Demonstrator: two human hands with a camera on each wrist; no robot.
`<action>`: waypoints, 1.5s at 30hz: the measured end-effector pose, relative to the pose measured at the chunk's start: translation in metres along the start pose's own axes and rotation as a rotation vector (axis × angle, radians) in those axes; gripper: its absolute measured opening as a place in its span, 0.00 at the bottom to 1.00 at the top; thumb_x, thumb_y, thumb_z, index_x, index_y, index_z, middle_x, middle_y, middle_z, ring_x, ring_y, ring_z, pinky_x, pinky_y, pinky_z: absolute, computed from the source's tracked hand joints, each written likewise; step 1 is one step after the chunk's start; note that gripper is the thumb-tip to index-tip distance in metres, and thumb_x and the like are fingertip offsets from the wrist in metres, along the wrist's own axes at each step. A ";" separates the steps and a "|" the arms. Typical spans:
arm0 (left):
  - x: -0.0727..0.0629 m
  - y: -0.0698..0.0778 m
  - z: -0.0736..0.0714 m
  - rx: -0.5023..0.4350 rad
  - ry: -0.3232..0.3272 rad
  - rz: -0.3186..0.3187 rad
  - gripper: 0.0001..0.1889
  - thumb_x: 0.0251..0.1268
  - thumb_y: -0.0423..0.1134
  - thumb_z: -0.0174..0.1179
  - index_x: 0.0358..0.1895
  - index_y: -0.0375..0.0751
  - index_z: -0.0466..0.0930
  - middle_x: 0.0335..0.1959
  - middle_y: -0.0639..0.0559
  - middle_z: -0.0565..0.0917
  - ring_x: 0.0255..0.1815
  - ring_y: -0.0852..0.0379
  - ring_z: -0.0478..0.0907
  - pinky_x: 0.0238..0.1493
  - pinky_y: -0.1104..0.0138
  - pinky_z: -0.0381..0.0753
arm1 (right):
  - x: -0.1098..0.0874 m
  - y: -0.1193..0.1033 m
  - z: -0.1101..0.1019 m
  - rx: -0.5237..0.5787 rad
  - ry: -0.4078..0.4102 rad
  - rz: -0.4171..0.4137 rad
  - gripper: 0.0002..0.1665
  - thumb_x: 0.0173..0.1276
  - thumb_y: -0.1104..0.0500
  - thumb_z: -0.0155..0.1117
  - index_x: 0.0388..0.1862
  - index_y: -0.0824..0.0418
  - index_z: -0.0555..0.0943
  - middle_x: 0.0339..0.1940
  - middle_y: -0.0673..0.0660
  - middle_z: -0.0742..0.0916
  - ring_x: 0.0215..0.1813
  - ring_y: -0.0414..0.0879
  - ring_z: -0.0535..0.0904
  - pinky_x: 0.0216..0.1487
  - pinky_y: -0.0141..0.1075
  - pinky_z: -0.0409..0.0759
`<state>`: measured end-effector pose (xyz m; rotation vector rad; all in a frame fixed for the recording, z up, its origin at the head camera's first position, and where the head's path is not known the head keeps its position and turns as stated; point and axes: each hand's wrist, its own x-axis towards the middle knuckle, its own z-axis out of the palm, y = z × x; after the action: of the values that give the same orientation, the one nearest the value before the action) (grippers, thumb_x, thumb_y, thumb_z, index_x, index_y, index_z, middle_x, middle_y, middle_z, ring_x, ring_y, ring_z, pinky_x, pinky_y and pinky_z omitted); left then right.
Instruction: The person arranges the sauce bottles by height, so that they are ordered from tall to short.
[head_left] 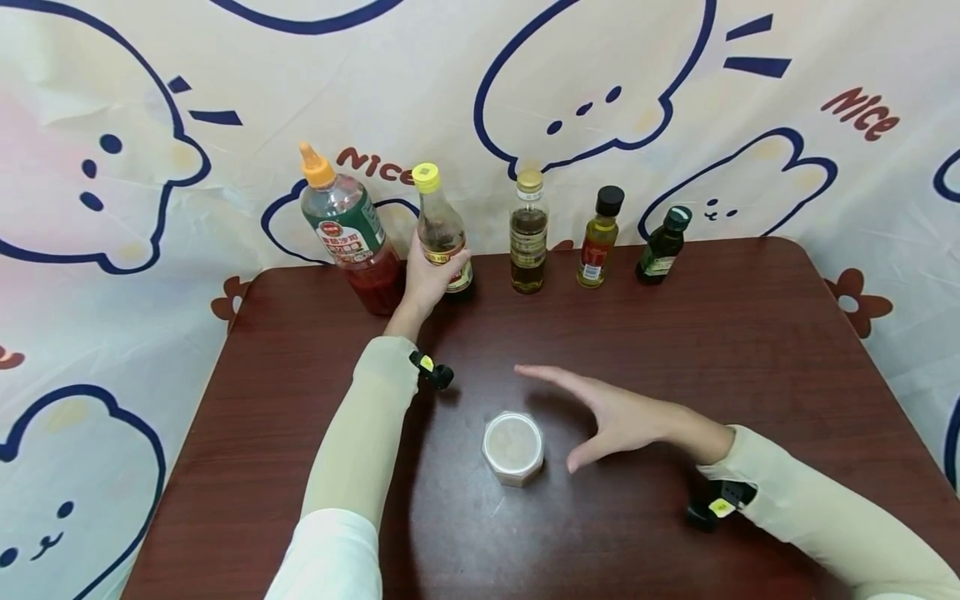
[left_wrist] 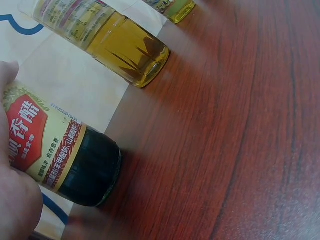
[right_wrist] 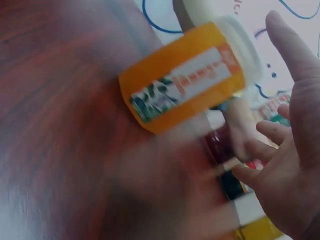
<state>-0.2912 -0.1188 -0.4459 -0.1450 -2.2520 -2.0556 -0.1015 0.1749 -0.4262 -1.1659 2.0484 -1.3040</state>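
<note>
At the back of the table my left hand grips a vinegar bottle with a yellow cap, thumb across its label. Dark liquid fills the base of this vinegar bottle in the left wrist view; whether it bears on the table I cannot tell. Near the table's middle stands a jar with a pale lid. From the side, the same jar looks orange with a white label. My right hand hovers to the right of it, thumb and fingers spread, apart from the jar and holding nothing.
Left of the vinegar stands a large red sauce bottle with an orange nozzle cap. To its right, along the back edge, are a yellow-capped oil bottle, a small black-capped bottle and a dark green bottle. A printed cloth hangs behind.
</note>
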 end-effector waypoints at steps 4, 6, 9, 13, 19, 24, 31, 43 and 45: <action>-0.001 -0.001 0.000 0.005 0.005 0.004 0.44 0.62 0.35 0.72 0.78 0.49 0.56 0.67 0.43 0.73 0.67 0.48 0.71 0.72 0.56 0.67 | 0.013 0.000 0.013 0.055 -0.056 -0.036 0.67 0.55 0.33 0.76 0.85 0.48 0.48 0.84 0.49 0.58 0.83 0.48 0.52 0.79 0.38 0.53; -0.001 -0.002 0.000 0.013 0.011 0.006 0.44 0.62 0.35 0.72 0.78 0.49 0.56 0.66 0.43 0.73 0.66 0.49 0.71 0.71 0.56 0.67 | 0.020 0.000 0.018 0.083 -0.078 -0.066 0.68 0.55 0.34 0.77 0.85 0.49 0.48 0.84 0.49 0.58 0.83 0.49 0.52 0.79 0.39 0.54; -0.001 -0.003 -0.001 0.009 0.020 0.010 0.43 0.62 0.34 0.72 0.77 0.48 0.57 0.66 0.43 0.74 0.66 0.49 0.71 0.71 0.56 0.68 | 0.029 0.002 0.024 0.105 -0.091 -0.105 0.68 0.55 0.35 0.77 0.85 0.51 0.48 0.84 0.49 0.58 0.82 0.49 0.53 0.79 0.41 0.55; 0.000 -0.003 0.000 0.003 0.023 0.019 0.42 0.61 0.35 0.72 0.76 0.47 0.58 0.65 0.43 0.74 0.66 0.49 0.72 0.71 0.56 0.68 | 0.039 0.008 0.031 0.175 -0.101 -0.137 0.68 0.55 0.44 0.82 0.84 0.55 0.49 0.83 0.53 0.61 0.82 0.50 0.56 0.78 0.40 0.57; 0.000 -0.001 0.001 0.007 0.022 0.028 0.41 0.61 0.34 0.72 0.75 0.45 0.59 0.65 0.42 0.74 0.65 0.48 0.72 0.71 0.57 0.68 | 0.047 0.016 0.042 0.367 -0.176 -0.165 0.68 0.51 0.69 0.83 0.83 0.59 0.49 0.79 0.66 0.65 0.80 0.53 0.60 0.77 0.40 0.59; 0.000 0.000 0.000 0.008 0.017 0.005 0.42 0.62 0.36 0.72 0.76 0.47 0.58 0.66 0.43 0.74 0.66 0.48 0.71 0.72 0.56 0.67 | 0.050 0.018 0.042 0.363 -0.176 -0.170 0.59 0.50 0.73 0.81 0.78 0.62 0.60 0.73 0.66 0.74 0.75 0.52 0.68 0.75 0.40 0.64; -0.001 0.000 0.000 0.013 0.014 0.008 0.42 0.62 0.37 0.72 0.76 0.48 0.58 0.66 0.43 0.73 0.67 0.49 0.71 0.72 0.57 0.67 | 0.050 0.017 0.043 0.302 -0.147 -0.166 0.46 0.49 0.71 0.82 0.67 0.57 0.71 0.62 0.55 0.81 0.63 0.49 0.77 0.67 0.40 0.73; -0.001 0.000 0.000 0.016 0.019 0.016 0.42 0.62 0.35 0.72 0.76 0.47 0.58 0.66 0.43 0.73 0.66 0.48 0.71 0.72 0.57 0.67 | 0.048 0.014 0.046 0.266 -0.084 -0.161 0.43 0.50 0.68 0.83 0.65 0.57 0.73 0.58 0.53 0.82 0.59 0.47 0.78 0.64 0.39 0.75; -0.001 0.000 0.000 0.017 0.019 0.021 0.42 0.62 0.34 0.72 0.76 0.46 0.58 0.66 0.43 0.73 0.66 0.48 0.71 0.72 0.57 0.67 | 0.047 0.013 0.045 0.257 -0.067 -0.154 0.43 0.50 0.68 0.83 0.65 0.58 0.74 0.58 0.54 0.83 0.59 0.47 0.78 0.64 0.39 0.75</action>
<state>-0.2903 -0.1186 -0.4461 -0.1466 -2.2470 -2.0184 -0.0997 0.1150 -0.4546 -1.2483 1.7111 -1.5276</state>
